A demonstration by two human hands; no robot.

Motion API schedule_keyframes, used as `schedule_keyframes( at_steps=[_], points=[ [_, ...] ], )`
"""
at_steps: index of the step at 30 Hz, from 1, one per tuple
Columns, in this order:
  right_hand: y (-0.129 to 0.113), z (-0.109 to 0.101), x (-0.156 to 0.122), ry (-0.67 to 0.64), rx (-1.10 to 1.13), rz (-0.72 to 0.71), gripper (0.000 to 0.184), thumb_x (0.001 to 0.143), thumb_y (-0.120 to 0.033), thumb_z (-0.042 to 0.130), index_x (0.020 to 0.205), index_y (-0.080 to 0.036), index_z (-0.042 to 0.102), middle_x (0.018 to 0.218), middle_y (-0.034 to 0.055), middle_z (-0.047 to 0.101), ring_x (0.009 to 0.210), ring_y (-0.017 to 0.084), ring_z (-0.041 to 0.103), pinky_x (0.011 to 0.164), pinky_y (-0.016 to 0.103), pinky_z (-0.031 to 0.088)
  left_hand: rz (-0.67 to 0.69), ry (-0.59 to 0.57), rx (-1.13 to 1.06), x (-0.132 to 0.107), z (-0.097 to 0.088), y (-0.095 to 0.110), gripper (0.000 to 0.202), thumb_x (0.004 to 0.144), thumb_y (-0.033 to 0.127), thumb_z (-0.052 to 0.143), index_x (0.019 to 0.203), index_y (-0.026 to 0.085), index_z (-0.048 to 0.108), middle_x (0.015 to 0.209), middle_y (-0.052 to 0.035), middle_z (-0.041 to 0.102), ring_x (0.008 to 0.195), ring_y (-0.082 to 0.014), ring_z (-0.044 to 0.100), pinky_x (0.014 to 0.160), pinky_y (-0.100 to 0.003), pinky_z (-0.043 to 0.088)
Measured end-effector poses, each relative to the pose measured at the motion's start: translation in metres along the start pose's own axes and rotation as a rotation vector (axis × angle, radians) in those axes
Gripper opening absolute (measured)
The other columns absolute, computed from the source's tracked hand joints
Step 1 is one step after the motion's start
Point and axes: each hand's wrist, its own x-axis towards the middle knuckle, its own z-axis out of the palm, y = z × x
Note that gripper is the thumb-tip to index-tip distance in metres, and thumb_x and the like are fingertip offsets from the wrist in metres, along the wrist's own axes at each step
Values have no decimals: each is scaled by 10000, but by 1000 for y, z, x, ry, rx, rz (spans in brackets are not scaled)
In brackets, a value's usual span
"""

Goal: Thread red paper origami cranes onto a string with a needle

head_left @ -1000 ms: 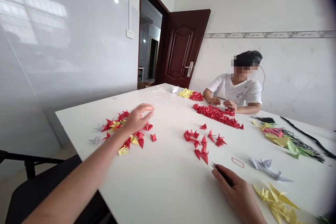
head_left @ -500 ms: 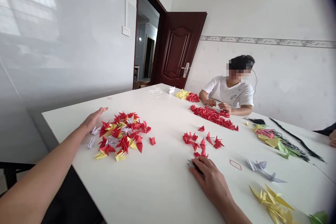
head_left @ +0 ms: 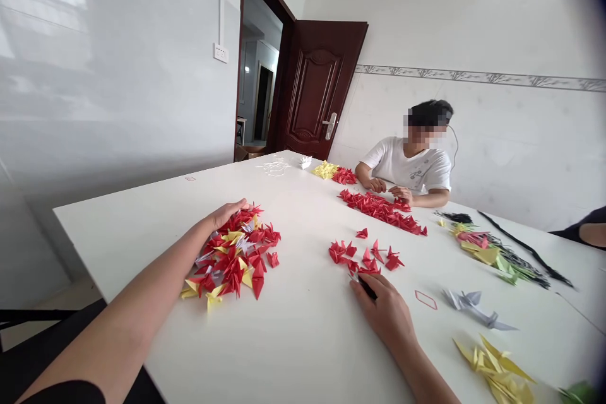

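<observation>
My left hand (head_left: 226, 215) lies along the far left side of a mixed pile of red, yellow and pale lilac folded paper cranes (head_left: 234, 267), its fingers stretched out against the paper. Apart from the pile's right side sits one small red crane (head_left: 273, 259). Near the middle of the table, my right hand (head_left: 389, 304) is closed round a black-handled tool (head_left: 367, 288) with a thin silvery tip; most of it is hidden by the fingers. Just beyond that hand is a loose group of red paper cranes (head_left: 338, 251).
Across the white table (head_left: 265, 347), a person (head_left: 407, 164) sits behind a long heap of red cranes (head_left: 383, 210). Grey cranes (head_left: 478, 309), large yellow cranes (head_left: 497, 369) and a black cord (head_left: 525, 249) lie on the right. Another person's arm (head_left: 582, 227) rests at the right edge.
My left hand has moved right, and the mixed pile has shifted right and bunched closer together. My right hand has shifted slightly right, with the black-handled tool still in it.
</observation>
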Motion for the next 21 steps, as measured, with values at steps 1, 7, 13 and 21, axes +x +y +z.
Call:
schedule_keyframes(
  at_steps=[1, 7, 13, 21],
  points=[
    [0, -1, 0, -2, 12, 8, 370, 823, -475, 402, 965, -234, 645, 1020, 45, 627, 928, 217, 573, 690, 300, 481, 15, -16, -5, 2, 6, 1, 605, 619, 685, 497, 851, 154, 668, 828, -68, 705, 808, -317, 620, 744, -394, 464],
    [-3, -4, -2, 11, 106, 7, 370, 818, -473, 418, 976, -224, 643, 1007, 55, 639, 892, 218, 595, 699, 303, 488, 155, -105, -77, 15, 31, 4, 634, 647, 676, 465, 984, 166, 632, 1100, -51, 631, 1059, -288, 521, 916, -333, 386],
    [-16, 3, 1, -25, 191, -309, 291, 844, -369, 447, 1014, -232, 640, 991, 53, 655, 924, 208, 584, 783, 308, 473, 198, -201, -120, 29, 51, 10, 657, 684, 661, 444, 1091, 169, 595, 1282, -90, 502, 1195, -284, 422, 995, -351, 306],
    [-25, 17, 35, -2, 392, -74, 331, 826, -422, 461, 1004, -218, 652, 1088, 54, 637, 1017, 234, 558, 847, 341, 429, 229, -466, -144, 24, 91, 31, 513, 655, 584, 556, 976, 198, 658, 1125, -46, 628, 1102, -275, 507, 967, -353, 339]
  ],
)
